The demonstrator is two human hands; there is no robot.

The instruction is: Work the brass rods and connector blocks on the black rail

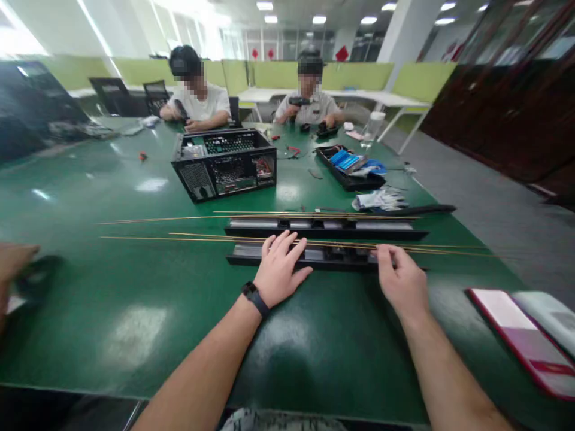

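Two long black channel-like bars lie crosswise in front of me, one behind the other. On the nearer bar (345, 263), my left hand (279, 272) rests palm down with fingers spread, over thin brass-coloured rods (188, 239). Thumb and fingers of my right hand (403, 281) are pinched on those rods near the bar's right end; the exact grip is partly hidden. More thin rods (179, 219) stretch along the farther bar (377, 232). Dark small blocks sit inside both bars.
Beyond the bars stand an open black computer case (224, 173) and a black tray (348, 179) with blue items. White gloves (381, 200) lie right. A red-edged phone (516, 335) is near my right arm. Two people sit opposite; another person's hand (15, 263) shows left.
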